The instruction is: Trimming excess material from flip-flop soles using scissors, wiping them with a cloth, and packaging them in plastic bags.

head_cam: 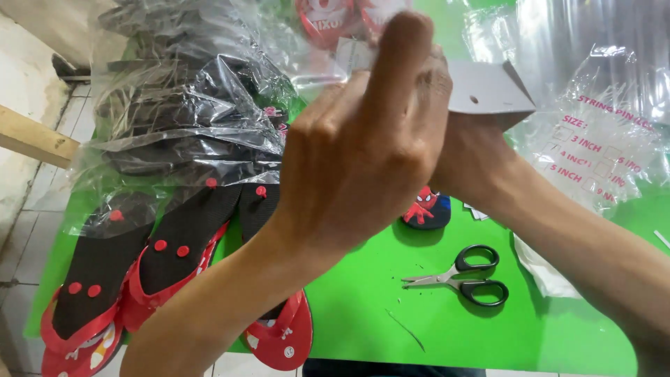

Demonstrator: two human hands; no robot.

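Note:
My left hand (363,139) is raised close to the camera, fingers closed against a folded grey-white card (488,91) with a small punched hole. My right hand (474,157) sits mostly hidden behind the left one, under the card, and seems to grip it from below. Below the hands, on the green table (363,300), lies a small dark sandal with a red cartoon figure (426,209). Black-handled scissors (464,276) rest shut on the table to the right of my left forearm.
Several red-and-black flip-flops (167,258) lie sole-up at the left. Behind them is a pile of sandals in clear plastic bags (188,119). A clear bag with pink print (600,139) lies at the right. Tiled floor (28,230) shows past the table's left edge.

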